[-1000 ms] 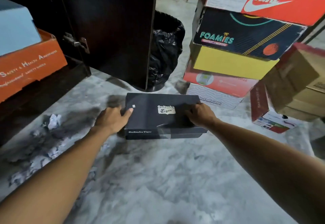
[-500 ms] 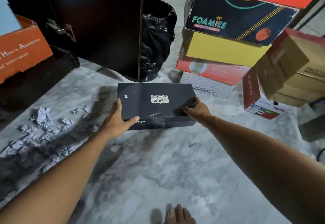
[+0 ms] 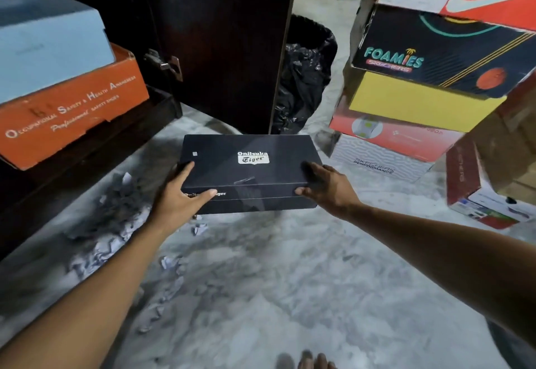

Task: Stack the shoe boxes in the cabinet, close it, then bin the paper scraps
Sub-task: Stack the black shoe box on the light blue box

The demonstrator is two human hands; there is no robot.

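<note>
Black Onitsuka Tiger shoe box (image 3: 249,171) held between both hands: left hand (image 3: 177,200) grasping at nine o'clock, right hand (image 3: 327,186) grasping at three o'clock.

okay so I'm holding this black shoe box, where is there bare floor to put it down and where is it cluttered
Bare marble floor lies below the black shoe box, between your left hand and right hand, running right toward the red box. The left is crowded: paper scraps litter the floor beside the cabinet. Behind, the open cabinet door, bin and box stack stand close.
</note>
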